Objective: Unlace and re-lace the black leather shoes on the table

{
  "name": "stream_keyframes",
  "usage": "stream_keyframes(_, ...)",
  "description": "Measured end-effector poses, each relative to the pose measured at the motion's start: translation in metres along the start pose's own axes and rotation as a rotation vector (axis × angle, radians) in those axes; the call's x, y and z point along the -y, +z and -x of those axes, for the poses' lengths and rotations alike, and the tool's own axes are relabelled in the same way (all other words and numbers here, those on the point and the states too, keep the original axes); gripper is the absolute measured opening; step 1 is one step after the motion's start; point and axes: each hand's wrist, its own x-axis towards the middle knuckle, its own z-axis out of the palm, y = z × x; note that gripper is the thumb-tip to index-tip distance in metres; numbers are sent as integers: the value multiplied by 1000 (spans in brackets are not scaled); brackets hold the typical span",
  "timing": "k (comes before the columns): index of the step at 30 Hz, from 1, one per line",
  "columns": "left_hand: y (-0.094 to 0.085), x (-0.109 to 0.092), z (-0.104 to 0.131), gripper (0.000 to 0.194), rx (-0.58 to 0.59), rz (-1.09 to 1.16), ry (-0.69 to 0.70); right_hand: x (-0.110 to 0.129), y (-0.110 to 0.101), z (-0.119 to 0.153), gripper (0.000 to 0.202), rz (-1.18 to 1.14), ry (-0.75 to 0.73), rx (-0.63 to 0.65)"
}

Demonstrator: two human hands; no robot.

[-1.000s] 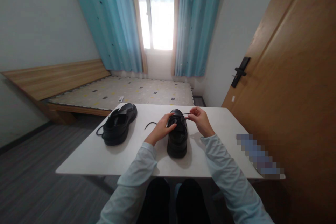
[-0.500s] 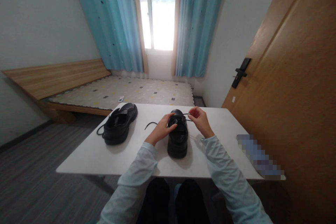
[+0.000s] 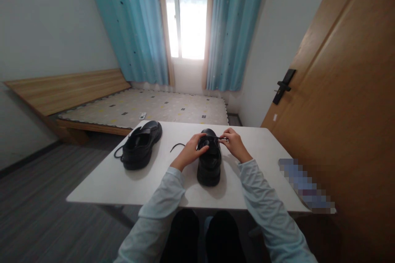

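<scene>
A black shoe (image 3: 209, 172) stands on the white table with its heel toward me. My left hand (image 3: 191, 148) grips the shoe's left side near the lacing, thumb over the opening and fingers along the upper. To the right of the shoe, my right hand (image 3: 233, 143) pinches a black shoelace (image 3: 221, 138) close to the eyelets. Another lace end curves over the tabletop left of my left hand. The matching black shoe (image 3: 138, 150) lies at the table's left, its lace hanging past its side.
The white table (image 3: 173, 189) reaches to a bed (image 3: 166, 107) that carries a small white object (image 3: 142, 116). A blurred-out bluish item (image 3: 305, 185) lies at the right table edge, beside a wooden door (image 3: 345, 90).
My right hand has moved slightly down and in toward the shoe, and the lace stretched from it is shorter. My left hand stays in place on the shoe.
</scene>
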Motion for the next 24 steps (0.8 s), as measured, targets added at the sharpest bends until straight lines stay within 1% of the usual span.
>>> stream_keyframes(3, 0, 0, 0, 48, -2, -3, -4, -4, 1, 0, 7, 17, -12, 21)
stream_keyframes(8, 0, -2, 0, 45, -3, -6, -9, 1, 0, 1, 7, -10, -35, 14)
stream_keyframes(10, 0, -3, 0, 44, -3, -7, -7, 4, 0, 1, 6, -33, -15, 39)
stream_keyframes(13, 0, -3, 0, 43, -9, -6, -4, 7, 1, 1, 5, -88, 59, 77)
stream_keyframes(16, 0, -2, 0, 43, -11, -7, -8, 8, 1, 2, 4, -129, 107, 66)
stream_keyframes(22, 1, -2, 0, 45, -9, -2, -6, 8, -1, 1, 5, -115, 129, 51)
stream_keyframes(24, 1, -1, 0, 41, -21, 18, -1, 8, -1, 1, 5, -104, 142, 53)
